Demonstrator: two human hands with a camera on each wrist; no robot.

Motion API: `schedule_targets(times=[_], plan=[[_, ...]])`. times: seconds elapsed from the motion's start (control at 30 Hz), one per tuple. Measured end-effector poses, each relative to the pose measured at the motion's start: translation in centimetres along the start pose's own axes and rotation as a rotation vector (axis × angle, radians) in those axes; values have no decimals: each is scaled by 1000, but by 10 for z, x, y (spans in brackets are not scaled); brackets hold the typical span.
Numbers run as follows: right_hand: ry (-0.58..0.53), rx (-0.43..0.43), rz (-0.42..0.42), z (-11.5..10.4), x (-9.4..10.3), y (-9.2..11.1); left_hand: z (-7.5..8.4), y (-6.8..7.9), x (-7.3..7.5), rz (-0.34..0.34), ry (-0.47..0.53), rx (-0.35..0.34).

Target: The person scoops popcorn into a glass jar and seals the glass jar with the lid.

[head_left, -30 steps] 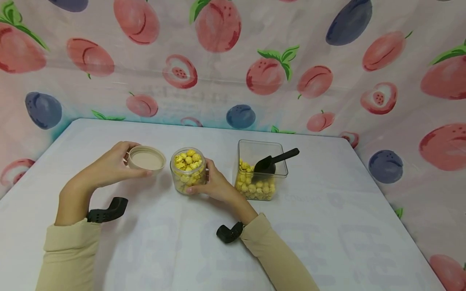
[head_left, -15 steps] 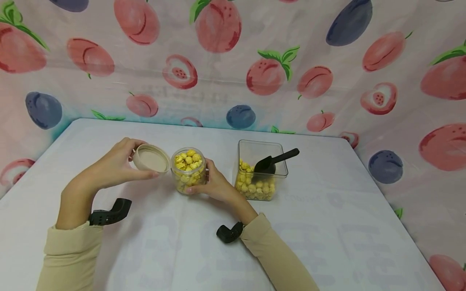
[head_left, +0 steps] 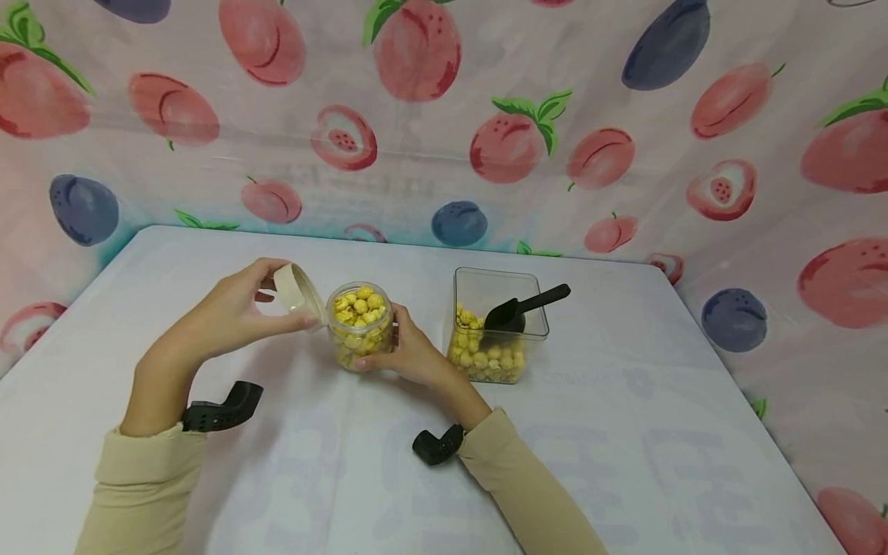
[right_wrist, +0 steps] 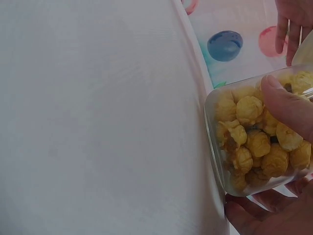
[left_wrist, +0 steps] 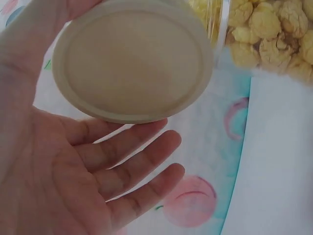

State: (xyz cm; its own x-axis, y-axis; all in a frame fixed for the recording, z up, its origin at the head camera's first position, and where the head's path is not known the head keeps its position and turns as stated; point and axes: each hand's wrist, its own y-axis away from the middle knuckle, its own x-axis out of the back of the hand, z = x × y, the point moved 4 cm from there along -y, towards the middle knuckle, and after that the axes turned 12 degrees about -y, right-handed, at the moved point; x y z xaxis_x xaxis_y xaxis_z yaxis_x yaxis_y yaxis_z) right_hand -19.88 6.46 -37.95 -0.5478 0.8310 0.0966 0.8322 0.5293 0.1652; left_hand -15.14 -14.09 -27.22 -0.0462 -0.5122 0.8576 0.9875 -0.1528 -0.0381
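My left hand [head_left: 236,308] holds a round beige lid [head_left: 294,291] by its edge, between thumb and fingers. The lid is tilted, its hollow side turned toward the jar, and its near edge is at the jar's rim; whether they touch I cannot tell. A clear round jar [head_left: 347,356] full of yellow popcorn [head_left: 361,306] stands on the table. My right hand [head_left: 412,351] grips the jar from its right side, thumb in front and fingers behind. In the left wrist view the lid [left_wrist: 132,61] shows its flat outer face.
Right of the jar stands a clear square container [head_left: 496,279] partly filled with yellow popcorn. A black scoop [head_left: 513,310] leans in it, its handle over the right rim. The white-covered table [head_left: 624,432] meets a fruit-patterned cloth [head_left: 409,139] at its back edge.
My left hand has moved right and slightly up, bringing the lid to the jar's rim. The lid has tipped from nearly level to steeply tilted. The right hand and jar stay put.
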Motion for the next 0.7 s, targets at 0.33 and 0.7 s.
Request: schedule_targets(times=[0.33, 0.7], plan=[[-4, 1, -4, 1, 0, 0, 15, -10, -14, 30, 120, -98], [-16, -4, -23, 0, 1, 1, 26, -16, -24, 107, 115, -140]])
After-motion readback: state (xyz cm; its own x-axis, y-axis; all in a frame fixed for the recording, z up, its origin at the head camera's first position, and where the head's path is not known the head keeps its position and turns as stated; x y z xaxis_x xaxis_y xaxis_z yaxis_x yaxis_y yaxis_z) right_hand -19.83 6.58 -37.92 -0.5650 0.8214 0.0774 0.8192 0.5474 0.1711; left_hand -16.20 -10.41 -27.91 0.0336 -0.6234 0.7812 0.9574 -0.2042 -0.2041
